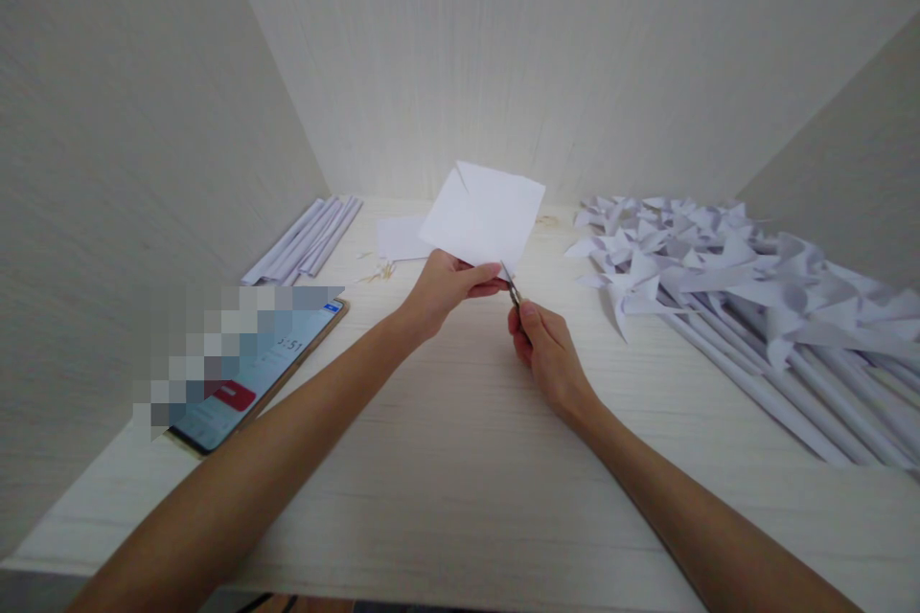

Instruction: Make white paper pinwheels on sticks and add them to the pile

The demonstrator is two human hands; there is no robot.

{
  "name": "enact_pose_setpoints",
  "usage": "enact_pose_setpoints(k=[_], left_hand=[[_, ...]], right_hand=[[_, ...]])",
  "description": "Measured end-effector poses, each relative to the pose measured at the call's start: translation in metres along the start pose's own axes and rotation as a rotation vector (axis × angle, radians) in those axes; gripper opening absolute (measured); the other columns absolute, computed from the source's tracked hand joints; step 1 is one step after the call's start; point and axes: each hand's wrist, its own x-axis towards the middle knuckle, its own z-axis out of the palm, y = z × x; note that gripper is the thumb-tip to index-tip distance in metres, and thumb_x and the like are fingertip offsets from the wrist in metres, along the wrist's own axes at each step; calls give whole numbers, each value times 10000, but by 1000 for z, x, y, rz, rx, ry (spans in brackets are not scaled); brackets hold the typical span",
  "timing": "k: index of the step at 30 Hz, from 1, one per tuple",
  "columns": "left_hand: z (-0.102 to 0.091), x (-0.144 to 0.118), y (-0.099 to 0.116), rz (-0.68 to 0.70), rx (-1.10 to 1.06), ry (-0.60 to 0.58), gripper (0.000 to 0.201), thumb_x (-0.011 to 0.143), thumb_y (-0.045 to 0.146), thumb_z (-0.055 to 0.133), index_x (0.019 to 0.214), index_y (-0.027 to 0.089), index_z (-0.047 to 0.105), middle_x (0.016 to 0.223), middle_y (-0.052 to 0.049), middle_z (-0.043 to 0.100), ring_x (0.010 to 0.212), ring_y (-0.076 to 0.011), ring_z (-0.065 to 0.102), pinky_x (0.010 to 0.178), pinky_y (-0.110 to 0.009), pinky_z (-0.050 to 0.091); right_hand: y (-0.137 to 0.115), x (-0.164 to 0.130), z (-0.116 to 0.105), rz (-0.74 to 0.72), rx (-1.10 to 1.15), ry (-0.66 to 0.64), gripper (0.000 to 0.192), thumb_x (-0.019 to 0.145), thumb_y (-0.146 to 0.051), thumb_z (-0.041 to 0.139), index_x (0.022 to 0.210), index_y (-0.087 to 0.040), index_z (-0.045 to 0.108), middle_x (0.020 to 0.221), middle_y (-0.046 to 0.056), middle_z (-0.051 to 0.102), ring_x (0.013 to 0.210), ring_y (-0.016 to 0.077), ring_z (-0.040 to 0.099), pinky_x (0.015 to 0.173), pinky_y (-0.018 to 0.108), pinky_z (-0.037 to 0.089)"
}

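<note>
A white square of paper point(485, 211) is raised above the table, pinched along its near edge by my left hand point(454, 285). A crease or slit shows near its far corner. My right hand point(547, 345) is closed around the handles of a small pair of scissors point(513, 292). Their blades point away from me and meet the paper's near corner, just right of my left fingertips. Whether the blades are parted is too small to tell. Behind my left hand, more white paper point(400, 238) lies flat on the table.
Rolled white paper sticks point(306, 239) lie at the back left. A phone point(265, 378) with a lit screen, partly blurred out, lies at the left. Many paper pinwheels point(719, 259) on paper sticks are heaped at the right. Small yellowish bits point(380, 272) are scattered beside my left hand. Walls enclose the table point(446, 488).
</note>
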Motion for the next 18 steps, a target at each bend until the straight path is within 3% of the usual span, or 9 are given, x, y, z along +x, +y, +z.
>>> enact_pose_setpoints(k=[18], left_hand=[[-1, 1, -1, -1, -6, -8, 70, 626, 128, 654, 674, 77, 651, 660, -37, 680, 610, -114, 639, 708, -262, 535]], right_hand=[[-1, 0, 0, -1, -33, 14, 462, 807, -578, 322, 567, -195, 414, 453, -52, 312, 403, 77, 267, 376, 213, 175]])
